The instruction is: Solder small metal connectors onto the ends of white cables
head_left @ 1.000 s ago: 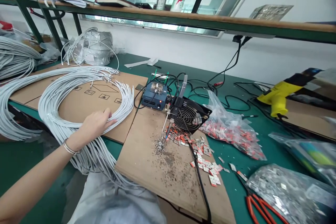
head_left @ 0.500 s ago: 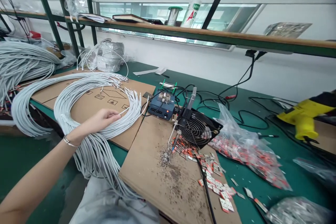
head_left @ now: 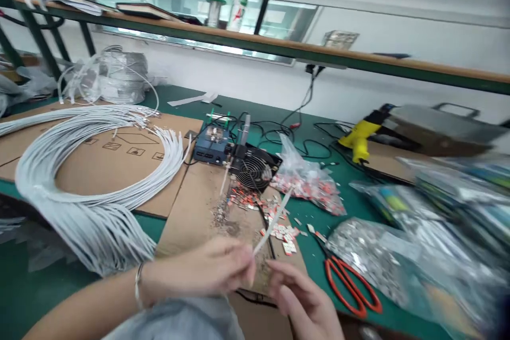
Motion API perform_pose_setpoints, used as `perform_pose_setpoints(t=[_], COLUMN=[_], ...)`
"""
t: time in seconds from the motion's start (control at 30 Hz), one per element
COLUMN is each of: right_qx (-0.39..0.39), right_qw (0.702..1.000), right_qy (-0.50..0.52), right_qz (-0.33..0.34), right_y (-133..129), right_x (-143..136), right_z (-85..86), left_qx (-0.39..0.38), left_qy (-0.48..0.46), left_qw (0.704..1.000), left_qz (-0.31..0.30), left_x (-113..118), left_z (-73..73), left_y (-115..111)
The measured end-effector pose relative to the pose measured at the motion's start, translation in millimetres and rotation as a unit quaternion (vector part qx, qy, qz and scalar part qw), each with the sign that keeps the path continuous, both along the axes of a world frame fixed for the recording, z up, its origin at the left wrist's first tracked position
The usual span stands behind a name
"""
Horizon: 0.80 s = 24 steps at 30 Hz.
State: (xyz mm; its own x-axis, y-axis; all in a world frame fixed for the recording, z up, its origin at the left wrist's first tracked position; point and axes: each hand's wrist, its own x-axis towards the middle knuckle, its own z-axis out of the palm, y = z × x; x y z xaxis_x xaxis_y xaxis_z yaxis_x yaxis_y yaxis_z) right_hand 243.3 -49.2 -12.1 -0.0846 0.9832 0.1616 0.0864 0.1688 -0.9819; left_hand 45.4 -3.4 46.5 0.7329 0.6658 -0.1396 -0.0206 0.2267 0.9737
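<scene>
My left hand (head_left: 215, 266) is closed on a white cable (head_left: 273, 223), whose end points up and to the right over the cardboard. Just right of it, my right hand (head_left: 300, 297) is apart from the cable, its fingers curved and spread with nothing between them. Beyond the hands, small white and orange pieces (head_left: 285, 234) lie scattered on the cardboard (head_left: 179, 223). A soldering iron stands in front of a black fan (head_left: 255, 170), beside a blue box (head_left: 210, 146) with wires. To the left lies a large coil of white cables (head_left: 43, 164).
Red-handled scissors (head_left: 353, 287) lie at the right, by a bag of metal pieces (head_left: 370, 255). Behind are a bag of orange pieces (head_left: 314, 186) and a yellow heat gun (head_left: 360, 141). A shelf (head_left: 223, 35) crosses the back.
My left hand has moved from the cable coil to the front of the cardboard, now with a cable in it. My right hand has come into view. The view has turned to the right.
</scene>
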Motion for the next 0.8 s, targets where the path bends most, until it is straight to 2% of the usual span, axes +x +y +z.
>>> perform_pose_setpoints(t=[0.1,0.17,0.27,0.33,0.4,0.5,0.57,0.67,0.8], right_qx=[0.027,0.025,0.019,0.009,-0.002,0.002,0.006,0.005,-0.006], right_qw=[0.999,0.998,0.998,0.998,0.998,0.994,0.996,0.998,0.998], right_qy=[0.029,0.042,0.057,0.060,0.047,0.010,-0.005,-0.019,-0.038], right_qz=[0.036,0.025,0.007,0.013,0.051,0.108,0.094,0.062,0.045], right_y=[-1,-3,-3,-3,-4,-7,-9,-11,-12], right_x=[-14,-22,-31,-38,-45,-53,-56,-54,-49], right_z=[9.2,12.4,11.1,7.4,3.8,1.8,3.1,6.1,7.7], left_qx=[0.007,0.020,0.039,0.007,-0.027,-0.028,-0.021,0.043,0.133], left_qy=[0.087,0.146,0.220,0.222,0.163,0.041,0.013,0.072,0.144], left_qw=[0.996,0.989,0.974,0.975,0.986,0.995,0.990,0.979,0.962], left_qz=[-0.024,-0.029,-0.024,-0.025,-0.006,0.087,0.142,0.188,0.188], left_x=[-8,-22,-40,-43,-39,-26,-20,-19,-24], left_z=[-35.6,-46.7,-51.6,-54.0,-58.3,-65.4,-67.5,-65.7,-62.2], left_y=[-32,-45,-56,-59,-61,-60,-59,-58,-58])
